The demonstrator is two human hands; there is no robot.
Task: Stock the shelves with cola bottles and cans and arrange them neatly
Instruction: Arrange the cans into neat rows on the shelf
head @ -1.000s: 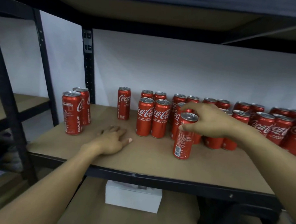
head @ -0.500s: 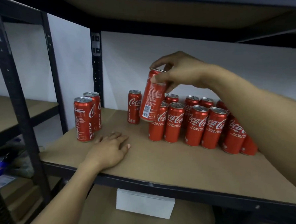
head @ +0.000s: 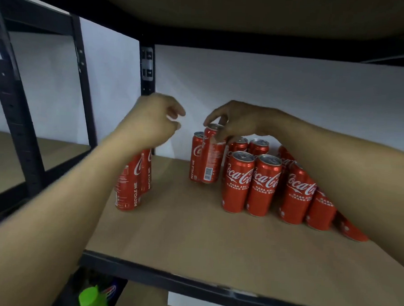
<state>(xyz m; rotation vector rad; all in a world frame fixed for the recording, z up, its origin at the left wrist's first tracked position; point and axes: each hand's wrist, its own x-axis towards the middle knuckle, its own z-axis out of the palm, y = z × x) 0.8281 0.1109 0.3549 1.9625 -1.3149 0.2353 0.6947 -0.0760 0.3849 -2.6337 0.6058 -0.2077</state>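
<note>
Two hands over the brown shelf (head: 191, 241): right hand (head: 240, 122) pinches one can (head: 211, 160) by its rim, standing it slightly tilted on the board, just beside a lone can (head: 196, 157) left of the rows (head: 251, 183). Left hand (head: 151, 122) hangs loosely curled, holding nothing, above the pair (head: 130, 184) at the left. Half a second ago that can was airborne and the left hand lay flat. White wall (head: 293, 92) behind, black frame (head: 147, 70).

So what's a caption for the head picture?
Right hand grips a cola can beside the other cans; left hand hovers empty.
</note>
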